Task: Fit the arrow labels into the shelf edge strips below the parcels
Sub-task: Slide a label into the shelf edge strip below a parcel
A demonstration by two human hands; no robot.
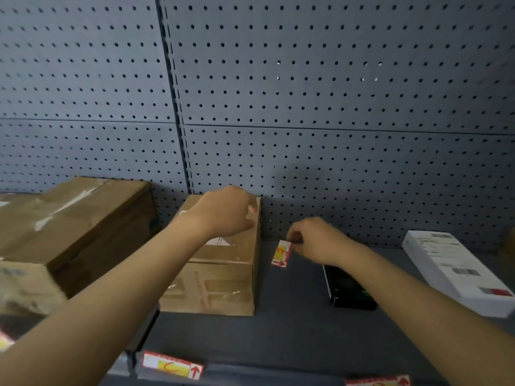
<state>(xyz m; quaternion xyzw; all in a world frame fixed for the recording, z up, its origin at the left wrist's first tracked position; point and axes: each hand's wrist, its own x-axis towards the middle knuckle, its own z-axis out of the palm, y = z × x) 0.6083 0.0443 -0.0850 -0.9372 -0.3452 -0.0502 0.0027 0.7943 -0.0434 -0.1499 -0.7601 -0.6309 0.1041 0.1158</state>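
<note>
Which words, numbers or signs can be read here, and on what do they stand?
Arrow label pinched by the right hand: red arrow; text blurred.
Shelf strip label: red arrow pointing up; text blurred.
White box: print and barcodes too small.
Brown parcel: faint print, unreadable.

Arrow labels and parcels on a dark grey shelf.
A small white, yellow and red arrow label (282, 253) hangs pinched above the shelf, beside a brown taped cardboard parcel (220, 268). Another arrow label (172, 364) sits tilted in the grey shelf edge strip (250, 370) below that parcel.
</note>
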